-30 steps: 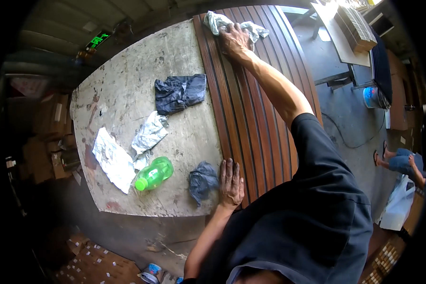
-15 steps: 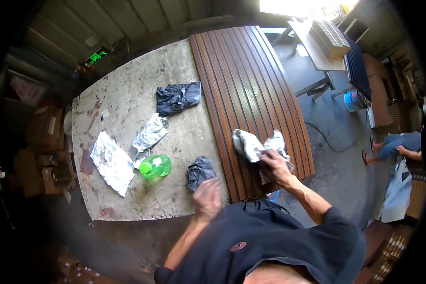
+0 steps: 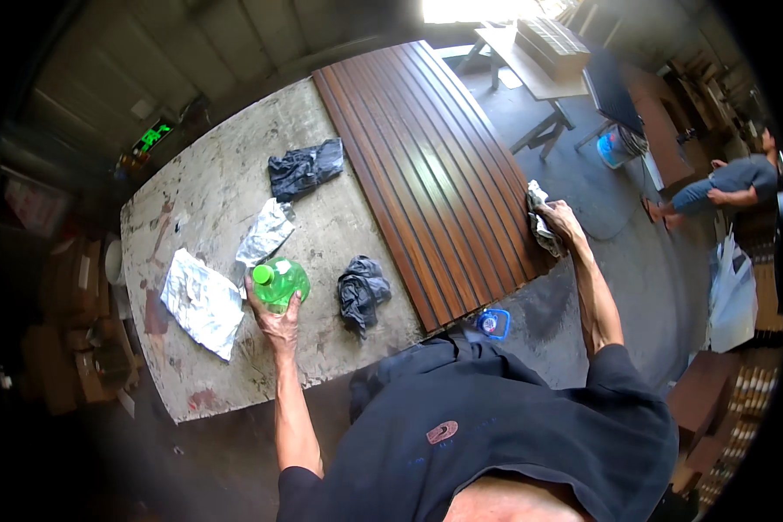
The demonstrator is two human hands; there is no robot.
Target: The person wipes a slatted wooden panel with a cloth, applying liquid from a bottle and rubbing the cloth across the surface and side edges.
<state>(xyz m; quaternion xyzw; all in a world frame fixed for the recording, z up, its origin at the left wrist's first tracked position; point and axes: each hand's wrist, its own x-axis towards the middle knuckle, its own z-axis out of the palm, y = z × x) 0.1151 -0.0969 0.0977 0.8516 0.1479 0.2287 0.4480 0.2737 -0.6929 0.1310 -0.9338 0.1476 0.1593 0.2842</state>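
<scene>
My left hand (image 3: 276, 318) grips a green plastic bottle (image 3: 280, 280) that stands on the grey worktable (image 3: 200, 187). My right hand (image 3: 562, 221) presses a pale crumpled rag (image 3: 538, 223) against the right edge of a dark brown slatted wood panel (image 3: 431, 165) lying across the table. A dark crumpled cloth (image 3: 361, 291) lies between the bottle and the panel.
A second dark cloth (image 3: 305, 168) lies farther back. Two pale crumpled sheets (image 3: 202, 301) (image 3: 266, 231) lie left of the bottle. A small blue-capped container (image 3: 492, 324) sits below the panel's near end. Another person (image 3: 727, 183) crouches at the far right near a desk (image 3: 539, 61).
My right hand drew the rag from the panel's far end down to its near right edge. My left hand left the panel's edge and took hold of the green bottle.
</scene>
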